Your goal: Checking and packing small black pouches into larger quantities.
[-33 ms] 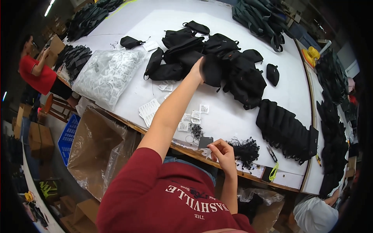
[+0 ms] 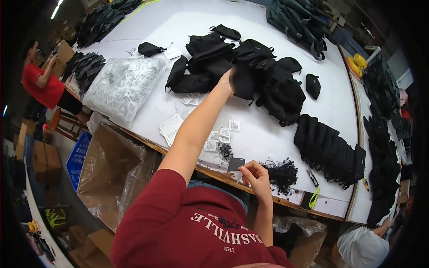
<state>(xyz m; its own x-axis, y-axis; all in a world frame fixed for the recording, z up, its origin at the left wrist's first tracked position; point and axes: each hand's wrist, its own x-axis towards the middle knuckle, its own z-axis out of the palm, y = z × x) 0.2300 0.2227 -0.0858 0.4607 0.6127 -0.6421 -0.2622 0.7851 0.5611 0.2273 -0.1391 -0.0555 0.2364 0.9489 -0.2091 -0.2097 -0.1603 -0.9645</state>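
My left arm reaches across the white table to a heap of black zip pouches (image 2: 281,96). There my left hand (image 2: 227,81) grips a black pouch (image 2: 243,81), which covers most of its fingers. Close to the table's near edge, my right hand (image 2: 257,177) pinches a dark grey hang tag (image 2: 236,164) with a small white label hanging below it. Just left of that tag lies a small tangle of black strings (image 2: 225,151). Right of the hand is a bigger bunch of black tag strings (image 2: 282,174). White printed labels (image 2: 211,142) lie beyond the grey tag.
A clear bag of white labels (image 2: 127,85) sits at the left. Black pouches stand in a row (image 2: 328,149) at the right, near yellow-handled snips (image 2: 314,196). An open plastic-lined carton (image 2: 109,167) is below the table edge. A person in red (image 2: 42,85) works far left.
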